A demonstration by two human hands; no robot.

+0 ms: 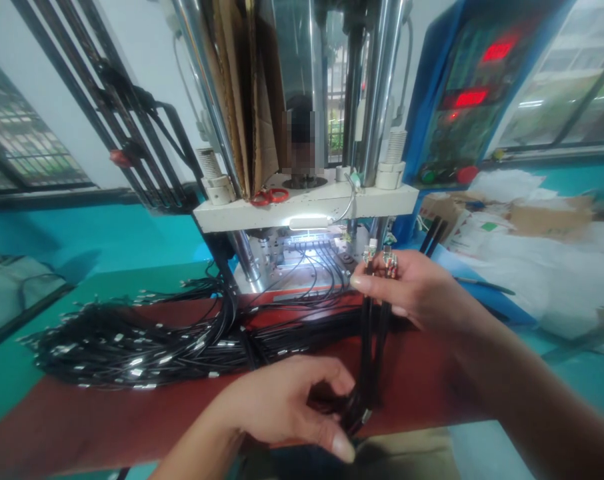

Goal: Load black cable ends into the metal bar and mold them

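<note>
keep the black cable bundle (366,340) upright over the red work surface (432,380), pinching just below the connector ends (389,261) with the right hand (419,287) and steadying lower down with the left hand (295,400), curled there in a grip too hidden to tell.

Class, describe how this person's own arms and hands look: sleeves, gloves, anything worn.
The left hand and right hand wear no gloves. Both forearms are bare as far as they show, with no sleeve, watch or bracelet in view. No rings show on the visible fingers.
</note>
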